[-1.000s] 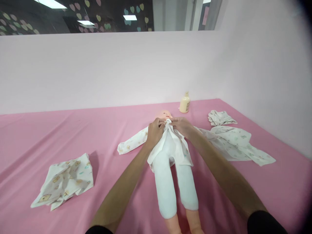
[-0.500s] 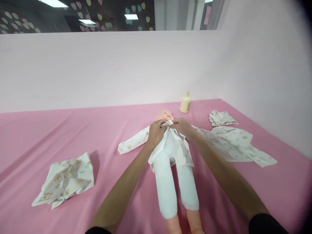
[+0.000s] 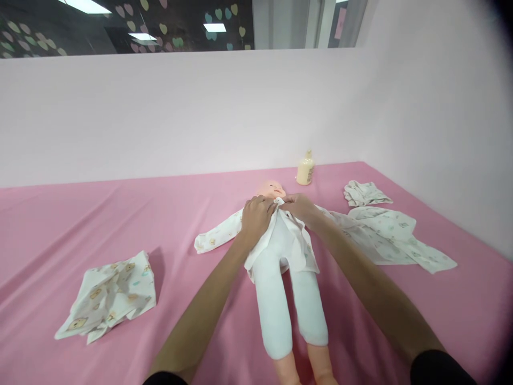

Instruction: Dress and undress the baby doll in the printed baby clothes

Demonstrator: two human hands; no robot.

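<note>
A baby doll (image 3: 276, 315) with white cloth legs lies on its back, head away from me. It wears a white baby shirt (image 3: 258, 255) with small printed figures, its front parted below the neck. At the collar, my left hand (image 3: 257, 215) is closed on the shirt's left edge. My right hand (image 3: 300, 207) pinches the opposite edge just beside it, the two hands nearly touching. One printed sleeve (image 3: 218, 235) stretches out to the left. Both sets of fingertips partly cover the neckline, and the doll's head (image 3: 271, 189) shows just beyond them.
A pink sheet (image 3: 168, 214) covers the surface. Left lies a folded printed cloth (image 3: 112, 297); right are a spread printed garment (image 3: 385, 235) and a small bunched cloth (image 3: 364, 193). A cream pump bottle (image 3: 305, 170) stands near the white back wall (image 3: 180, 117).
My left hand has turned slightly at the collar, its fingers now lying more over the shirt. My right hand stays nearly in place. The doll and cloths have not visibly moved.
</note>
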